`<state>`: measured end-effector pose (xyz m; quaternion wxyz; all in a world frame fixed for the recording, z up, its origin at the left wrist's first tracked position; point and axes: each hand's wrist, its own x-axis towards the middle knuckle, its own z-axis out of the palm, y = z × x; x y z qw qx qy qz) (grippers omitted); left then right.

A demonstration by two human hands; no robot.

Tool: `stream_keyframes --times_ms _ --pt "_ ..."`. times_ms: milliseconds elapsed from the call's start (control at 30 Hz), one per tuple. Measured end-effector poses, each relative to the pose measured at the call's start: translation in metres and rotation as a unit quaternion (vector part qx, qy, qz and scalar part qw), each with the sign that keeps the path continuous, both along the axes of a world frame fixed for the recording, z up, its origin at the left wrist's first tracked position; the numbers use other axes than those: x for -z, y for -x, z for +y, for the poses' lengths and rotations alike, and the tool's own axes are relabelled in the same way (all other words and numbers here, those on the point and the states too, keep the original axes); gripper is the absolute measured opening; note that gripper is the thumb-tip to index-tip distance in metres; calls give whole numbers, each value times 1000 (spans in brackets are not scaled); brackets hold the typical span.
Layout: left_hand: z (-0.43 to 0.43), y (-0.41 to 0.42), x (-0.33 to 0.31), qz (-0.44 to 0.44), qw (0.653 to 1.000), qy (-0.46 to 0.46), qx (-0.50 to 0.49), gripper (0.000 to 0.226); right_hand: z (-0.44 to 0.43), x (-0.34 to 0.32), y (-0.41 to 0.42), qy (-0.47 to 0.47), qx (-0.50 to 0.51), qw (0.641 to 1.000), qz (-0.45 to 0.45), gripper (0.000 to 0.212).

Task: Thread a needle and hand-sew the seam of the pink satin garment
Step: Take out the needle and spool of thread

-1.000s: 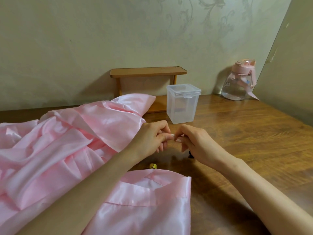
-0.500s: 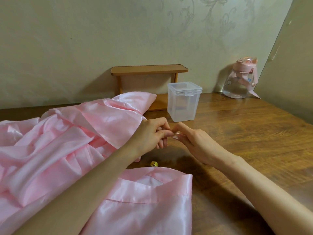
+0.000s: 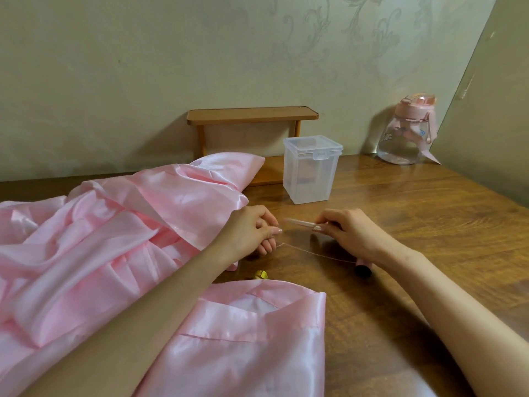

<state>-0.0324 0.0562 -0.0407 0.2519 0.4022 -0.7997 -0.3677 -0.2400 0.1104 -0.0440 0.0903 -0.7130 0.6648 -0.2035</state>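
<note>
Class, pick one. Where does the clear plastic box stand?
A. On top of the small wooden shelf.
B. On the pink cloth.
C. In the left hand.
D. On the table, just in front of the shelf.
D: the clear box stands with its lid on, on the table, in front of the wooden shelf.

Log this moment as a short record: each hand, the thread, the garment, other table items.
left hand: thumb and forefinger pinched; thread leads from its fingers
right hand: pinches a blurred thin strand
thread: runs to the spool by the right wrist
garment: pink satin, heaped left, on the table
other: clear lidded box, water bottle, wooden shelf, small gold item
</note>
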Motion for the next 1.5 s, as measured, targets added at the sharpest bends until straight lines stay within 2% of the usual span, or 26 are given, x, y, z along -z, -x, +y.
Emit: stream_keyframes --times_ms 267,333,433,467,600,733,867,933,1067,1267,1433,1500 --pt "4 -1 -4 -31 999 -2 28 11 3 -6 1 -2 70 992 101 15" --pt "5 -2 -9 -11 999 -25 45 12 6 -9 1 -2 58 998 30 17" --pt "5 -2 -16 0 997 -18 69 11 13 -15 -1 -29 34 983 -180 24" --pt "5 -2 -16 1 997 -9 71 11 15 -17 -2 -38 20 974 -224 25" --pt "7 0 -16 10 997 -6 73 12 18 -19 -10 -46 -29 941 -334 24" --pt "10 -1 -17 -5 997 -10 80 15 20 -18 -21 -49 -57 920 -384 26" --pt "11 -1 -19 -5 996 -24 88 13 21 -18 -25 -78 -100 860 -494 30" --pt "11 -1 -22 11 995 -37 97 12 21 -17 -27 -65 -100 846 -520 28" --pt "12 -2 -25 38 991 -61 111 10 23 -17 -30 -44 -83 854 -512 26" --pt "9 -4 -27 18 996 -10 88 14 27 -22 -31 -42 -46 874 -482 20" --pt "9 -3 -26 44 997 12 66 13 30 -23 -36 -153 -80 880 -443 18" --pt "10 -3 -25 44 997 11 67 10 30 -23 -35 -155 -83 885 -430 18"
